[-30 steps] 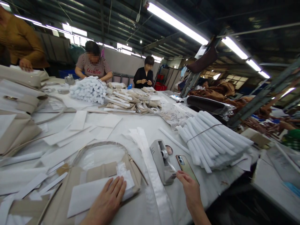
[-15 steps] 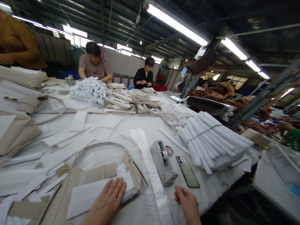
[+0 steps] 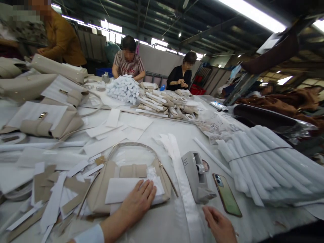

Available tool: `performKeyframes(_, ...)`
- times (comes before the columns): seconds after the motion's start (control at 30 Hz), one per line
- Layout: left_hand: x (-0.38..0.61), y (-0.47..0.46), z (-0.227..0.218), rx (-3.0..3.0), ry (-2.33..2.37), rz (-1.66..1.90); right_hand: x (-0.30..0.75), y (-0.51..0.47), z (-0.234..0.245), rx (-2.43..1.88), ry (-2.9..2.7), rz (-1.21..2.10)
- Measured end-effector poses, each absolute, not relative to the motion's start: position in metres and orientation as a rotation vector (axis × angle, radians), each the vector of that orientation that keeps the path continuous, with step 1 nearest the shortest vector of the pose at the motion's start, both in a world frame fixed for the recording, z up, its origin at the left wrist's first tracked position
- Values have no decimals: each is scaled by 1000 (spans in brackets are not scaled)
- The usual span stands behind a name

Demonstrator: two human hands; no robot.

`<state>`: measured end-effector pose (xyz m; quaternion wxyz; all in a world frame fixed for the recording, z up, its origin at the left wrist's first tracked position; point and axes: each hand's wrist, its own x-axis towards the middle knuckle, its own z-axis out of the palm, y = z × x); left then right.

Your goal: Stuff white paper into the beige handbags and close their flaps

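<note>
A beige handbag (image 3: 97, 199) lies flat on the table in front of me, its strap arched behind it. My left hand (image 3: 141, 195) rests with fingers stretched out on a white paper sheet (image 3: 118, 189) that covers part of the bag. Crumpled white wrapping (image 3: 152, 173) shows just beyond my fingertips. To the right, my right hand (image 3: 220, 224) is low over the table with thumb and fingers pressed together; whatever they may pinch is too small to make out. It is nearest to a grey tape dispenser (image 3: 193, 175) and a green phone (image 3: 227, 195).
A long white strip (image 3: 186, 189) runs between bag and dispenser. Bundled white foam tubes (image 3: 263, 165) lie at right. Paper and beige scraps (image 3: 58, 189) cover the left, with more beige handbags (image 3: 53, 118) behind. Co-workers (image 3: 129, 62) sit across the table.
My view has turned left, so the table's things appear farther right. My left hand stays flat on the paper over the bag. My right hand stays near the dispenser, fingers still together.
</note>
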<state>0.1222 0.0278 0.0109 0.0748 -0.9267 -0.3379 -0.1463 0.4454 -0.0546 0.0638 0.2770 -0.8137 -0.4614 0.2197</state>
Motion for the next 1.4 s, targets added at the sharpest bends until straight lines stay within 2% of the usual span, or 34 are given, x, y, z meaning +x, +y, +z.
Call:
performKeyframes(0.27,122,28,17,-2764,-1033,-470,353,86,156,-1364,-2634,614)
performKeyframes(0.5,123,29,21,-2762,-1064,-464,290,159,174,-669,-3395,297)
performKeyframes(0.73,121,32,21,-2760,-1056,-496,259,179,158,-366,-3590,107)
performKeyframes(1.03,121,34,22,-2786,-1081,-505,254,193,125,-253,-3637,-40)
performKeyframes(1.23,120,36,25,-2772,-1057,-514,250,200,107,-237,-3644,30)
performKeyframes(1.4,119,39,27,-2778,-1043,-513,253,210,91,-410,-3681,167)
